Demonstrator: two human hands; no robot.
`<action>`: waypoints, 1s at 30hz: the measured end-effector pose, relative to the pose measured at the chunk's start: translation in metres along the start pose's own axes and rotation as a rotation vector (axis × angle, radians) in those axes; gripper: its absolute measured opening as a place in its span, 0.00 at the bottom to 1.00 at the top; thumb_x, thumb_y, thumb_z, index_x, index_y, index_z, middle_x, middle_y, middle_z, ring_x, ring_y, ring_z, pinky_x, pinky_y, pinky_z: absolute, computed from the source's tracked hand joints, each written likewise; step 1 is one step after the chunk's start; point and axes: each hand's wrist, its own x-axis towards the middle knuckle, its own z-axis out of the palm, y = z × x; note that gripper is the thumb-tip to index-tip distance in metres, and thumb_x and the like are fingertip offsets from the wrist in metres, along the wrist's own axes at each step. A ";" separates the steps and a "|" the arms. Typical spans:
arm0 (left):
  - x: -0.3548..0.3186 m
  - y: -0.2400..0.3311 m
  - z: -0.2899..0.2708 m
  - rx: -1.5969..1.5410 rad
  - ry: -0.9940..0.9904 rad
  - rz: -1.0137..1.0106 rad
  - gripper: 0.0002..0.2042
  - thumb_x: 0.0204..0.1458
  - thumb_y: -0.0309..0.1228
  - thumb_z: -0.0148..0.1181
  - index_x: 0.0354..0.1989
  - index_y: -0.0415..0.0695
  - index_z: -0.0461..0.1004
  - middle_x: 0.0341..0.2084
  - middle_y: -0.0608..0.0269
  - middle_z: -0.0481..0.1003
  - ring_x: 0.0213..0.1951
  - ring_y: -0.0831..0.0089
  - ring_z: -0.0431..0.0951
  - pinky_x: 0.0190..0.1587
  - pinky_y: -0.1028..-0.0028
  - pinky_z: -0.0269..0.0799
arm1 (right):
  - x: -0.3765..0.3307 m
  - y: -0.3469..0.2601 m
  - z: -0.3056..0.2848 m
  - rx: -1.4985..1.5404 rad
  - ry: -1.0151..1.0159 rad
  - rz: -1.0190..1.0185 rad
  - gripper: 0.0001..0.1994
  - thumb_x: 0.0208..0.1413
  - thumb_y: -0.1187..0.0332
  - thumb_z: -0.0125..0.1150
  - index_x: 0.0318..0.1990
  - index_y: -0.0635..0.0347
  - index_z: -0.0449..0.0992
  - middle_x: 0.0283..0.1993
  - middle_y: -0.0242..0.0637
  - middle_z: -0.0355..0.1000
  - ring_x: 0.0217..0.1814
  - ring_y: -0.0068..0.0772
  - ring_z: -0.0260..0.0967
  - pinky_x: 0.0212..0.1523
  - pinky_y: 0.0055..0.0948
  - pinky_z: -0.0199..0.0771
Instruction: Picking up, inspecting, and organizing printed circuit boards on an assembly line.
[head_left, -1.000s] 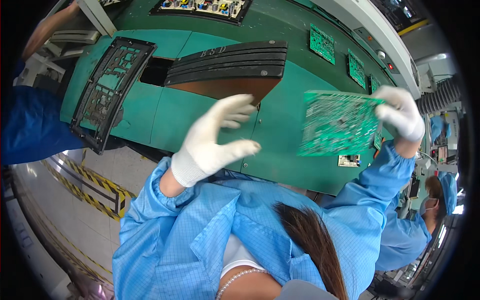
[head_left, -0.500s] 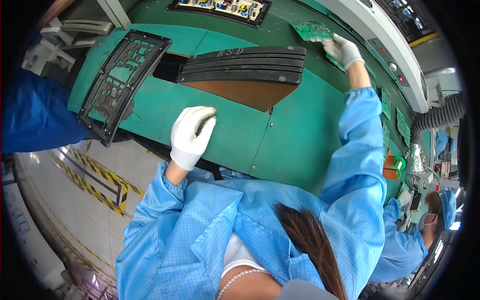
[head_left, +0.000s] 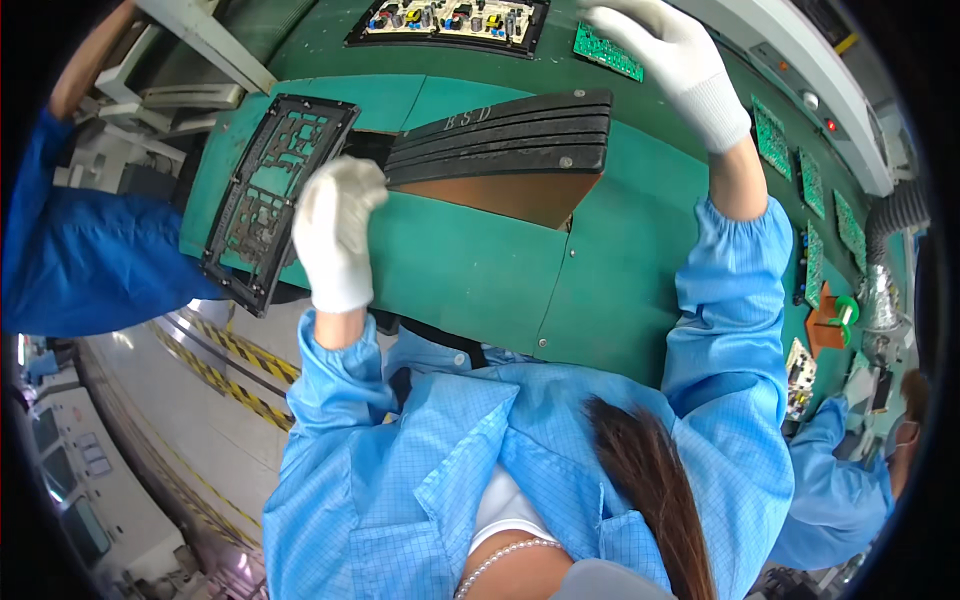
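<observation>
Your right hand (head_left: 668,62) is hovering at the desk's (head_left: 470,270) far edge, fingers loose, gripping nothing, just beside the small green board (head_left: 608,52), long axis running left-right. Left hand (head_left: 335,232), half-curled, empty, is hanging beside the black frame (head_left: 272,198); open desk btwn.

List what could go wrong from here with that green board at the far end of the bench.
1. The right hand is stretched far out over the green circuit board; at full reach the gloved grip may be loose, so the board could slip or land crooked.
2. The populated board lies just beside it and could get knocked.
3. The left hand hovers by the black frame, which overhangs the green bench edge and could be nudged off.
</observation>
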 end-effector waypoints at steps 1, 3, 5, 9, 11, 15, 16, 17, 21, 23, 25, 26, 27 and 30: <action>0.015 0.008 0.003 -0.001 -0.016 0.056 0.21 0.68 0.41 0.48 0.56 0.32 0.70 0.49 0.46 0.76 0.50 0.59 0.78 0.52 0.63 0.74 | -0.009 -0.028 0.004 0.081 -0.033 -0.022 0.15 0.60 0.62 0.61 0.49 0.62 0.78 0.41 0.42 0.78 0.41 0.33 0.77 0.43 0.29 0.75; 0.045 0.021 0.017 0.008 -0.070 0.129 0.24 0.68 0.42 0.46 0.59 0.29 0.67 0.55 0.41 0.72 0.57 0.53 0.74 0.57 0.60 0.72 | -0.014 -0.062 0.023 0.114 -0.106 -0.285 0.17 0.61 0.58 0.63 0.51 0.59 0.78 0.46 0.43 0.78 0.47 0.37 0.77 0.47 0.33 0.75; 0.075 0.029 0.032 -0.103 -0.106 -0.019 0.29 0.68 0.42 0.47 0.63 0.23 0.58 0.62 0.31 0.64 0.64 0.45 0.67 0.63 0.55 0.68 | -0.021 -0.084 0.047 -0.050 -0.139 -0.394 0.16 0.58 0.55 0.63 0.43 0.58 0.79 0.37 0.43 0.76 0.41 0.47 0.75 0.45 0.39 0.76; 0.144 0.008 0.054 -0.157 -0.125 -0.306 0.35 0.66 0.45 0.50 0.66 0.21 0.53 0.65 0.27 0.58 0.66 0.41 0.62 0.67 0.48 0.65 | -0.030 -0.087 0.062 -0.388 -0.125 -0.332 0.16 0.58 0.50 0.59 0.36 0.52 0.79 0.30 0.39 0.74 0.35 0.43 0.75 0.41 0.40 0.75; 0.183 -0.018 0.054 -0.234 0.028 -0.564 0.38 0.65 0.47 0.51 0.70 0.27 0.47 0.68 0.28 0.52 0.69 0.38 0.56 0.69 0.42 0.59 | -0.031 -0.085 0.061 -0.372 -0.210 -0.260 0.17 0.58 0.49 0.57 0.35 0.53 0.78 0.30 0.40 0.74 0.36 0.44 0.75 0.42 0.41 0.75; 0.256 -0.085 0.046 -0.354 0.202 -0.976 0.38 0.66 0.50 0.45 0.75 0.37 0.41 0.74 0.38 0.43 0.74 0.41 0.46 0.74 0.45 0.44 | -0.029 -0.088 0.059 -0.359 -0.292 -0.240 0.18 0.60 0.50 0.55 0.32 0.55 0.79 0.32 0.38 0.77 0.41 0.40 0.77 0.45 0.40 0.76; 0.273 -0.101 0.046 -0.421 0.226 -1.032 0.36 0.66 0.53 0.43 0.75 0.45 0.44 0.75 0.49 0.45 0.74 0.50 0.47 0.75 0.50 0.42 | -0.029 -0.089 0.059 -0.360 -0.342 -0.195 0.18 0.60 0.50 0.55 0.32 0.55 0.79 0.32 0.38 0.77 0.41 0.40 0.77 0.45 0.40 0.76; 0.287 -0.115 0.047 -0.627 0.268 -0.983 0.35 0.65 0.57 0.40 0.76 0.52 0.47 0.76 0.60 0.47 0.75 0.60 0.48 0.76 0.55 0.39 | -0.029 -0.090 0.060 -0.417 -0.322 -0.229 0.19 0.60 0.50 0.55 0.32 0.56 0.79 0.33 0.38 0.78 0.42 0.39 0.78 0.46 0.40 0.76; 0.313 -0.157 0.057 -0.391 0.123 -0.698 0.31 0.63 0.58 0.42 0.71 0.57 0.59 0.71 0.69 0.59 0.72 0.67 0.56 0.74 0.59 0.46 | -0.027 -0.089 0.064 -0.458 -0.361 -0.210 0.19 0.61 0.51 0.55 0.33 0.57 0.81 0.33 0.39 0.79 0.42 0.38 0.79 0.47 0.39 0.78; 0.312 -0.160 0.060 -0.167 0.032 -0.601 0.30 0.62 0.57 0.43 0.69 0.57 0.63 0.69 0.69 0.63 0.71 0.68 0.58 0.73 0.60 0.49 | -0.028 -0.089 0.064 -0.442 -0.387 -0.212 0.19 0.61 0.51 0.55 0.32 0.57 0.81 0.32 0.39 0.79 0.42 0.38 0.79 0.46 0.39 0.78; 0.307 -0.154 0.064 -0.351 0.308 -0.764 0.29 0.61 0.54 0.47 0.67 0.54 0.63 0.69 0.65 0.62 0.69 0.66 0.60 0.71 0.55 0.53 | -0.028 -0.089 0.064 -0.468 -0.333 -0.235 0.19 0.61 0.52 0.55 0.31 0.57 0.81 0.31 0.39 0.79 0.40 0.38 0.79 0.45 0.40 0.79; 0.304 -0.150 0.068 -0.378 0.391 -0.807 0.29 0.61 0.53 0.48 0.67 0.53 0.63 0.69 0.63 0.62 0.69 0.65 0.61 0.69 0.52 0.54 | -0.027 -0.089 0.064 -0.434 -0.326 -0.231 0.19 0.61 0.52 0.55 0.31 0.57 0.81 0.31 0.39 0.79 0.40 0.38 0.79 0.45 0.40 0.79; 0.300 -0.145 0.069 -0.287 0.346 -0.784 0.29 0.60 0.52 0.50 0.66 0.51 0.62 0.68 0.62 0.61 0.68 0.64 0.61 0.68 0.49 0.56 | -0.026 -0.089 0.064 -0.382 -0.363 -0.209 0.19 0.61 0.52 0.56 0.30 0.57 0.81 0.31 0.39 0.78 0.40 0.38 0.79 0.45 0.40 0.79; 0.295 -0.141 0.083 -0.239 0.318 -0.730 0.32 0.60 0.55 0.51 0.67 0.48 0.60 0.67 0.59 0.60 0.67 0.59 0.62 0.65 0.47 0.60 | -0.025 -0.090 0.065 -0.357 -0.407 -0.184 0.18 0.61 0.52 0.56 0.29 0.57 0.81 0.30 0.38 0.78 0.40 0.37 0.79 0.45 0.40 0.79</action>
